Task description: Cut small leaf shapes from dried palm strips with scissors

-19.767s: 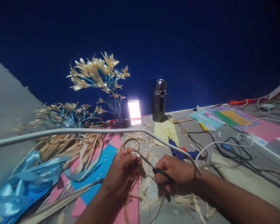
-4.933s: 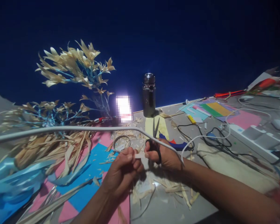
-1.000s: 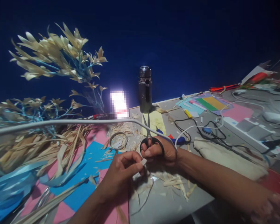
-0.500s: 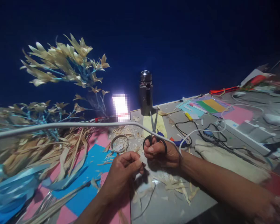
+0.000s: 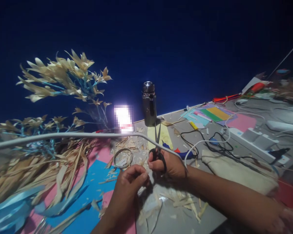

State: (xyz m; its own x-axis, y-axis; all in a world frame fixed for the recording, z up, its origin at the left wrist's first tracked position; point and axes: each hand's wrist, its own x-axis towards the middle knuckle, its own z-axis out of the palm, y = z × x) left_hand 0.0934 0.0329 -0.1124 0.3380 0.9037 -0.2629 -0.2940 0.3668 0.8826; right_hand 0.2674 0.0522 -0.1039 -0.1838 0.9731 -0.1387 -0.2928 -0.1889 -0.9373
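My right hand (image 5: 169, 165) is closed on black-handled scissors (image 5: 157, 148), whose blades point up and away toward a yellow sheet (image 5: 162, 136). My left hand (image 5: 130, 183) is just to its left, fingers pinched together; what they hold is hidden. Pale dried-leaf scraps (image 5: 183, 200) lie on the grey table (image 5: 183, 217) under both hands. A white cable (image 5: 70, 136) runs across in front of me and over my right wrist.
A tape ring (image 5: 122, 158), dark metal flask (image 5: 148, 104), blue glue gun (image 5: 185, 153), black cables (image 5: 210, 144), white power strip (image 5: 257, 143) and coloured paper (image 5: 215, 113) lie behind. Dried-leaf branches (image 5: 63, 73), leaf strips and blue ribbon (image 5: 14, 204) fill the left.
The scissor blades have come together since half a second ago. The pale strip seen at my left fingertips a second ago no longer shows. The view has tilted slightly.
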